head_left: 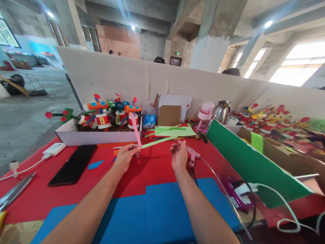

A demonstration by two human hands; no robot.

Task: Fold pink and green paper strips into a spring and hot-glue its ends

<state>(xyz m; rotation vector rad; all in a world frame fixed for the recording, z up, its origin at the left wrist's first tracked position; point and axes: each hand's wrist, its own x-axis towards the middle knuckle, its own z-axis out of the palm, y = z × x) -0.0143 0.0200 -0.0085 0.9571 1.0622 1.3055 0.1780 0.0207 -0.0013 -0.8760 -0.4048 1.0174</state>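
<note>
My left hand (128, 154) is closed in a pinch where a pink paper strip (135, 130) and a light green paper strip (158, 142) meet at an angle. The pink strip points up toward the back; the green one stretches right. Just below the green strip's far end is my right hand (179, 154), its fingers loosely curled and apart, with nothing plainly held in them. A pink glue gun (194, 154) lies beside my right hand, partly hidden by it. Behind the hands, more green strips (165, 130) rest on pale green paper (188, 131).
A white box (101, 138) holds paper-cup figures at the back left. A black phone (73, 166), scissors (17, 191) and a blue paper scrap (96, 165) lie left. Blue sheets (127, 217) cover the front. A green-sided box (248, 162) and a purple power strip (236, 193) stand right.
</note>
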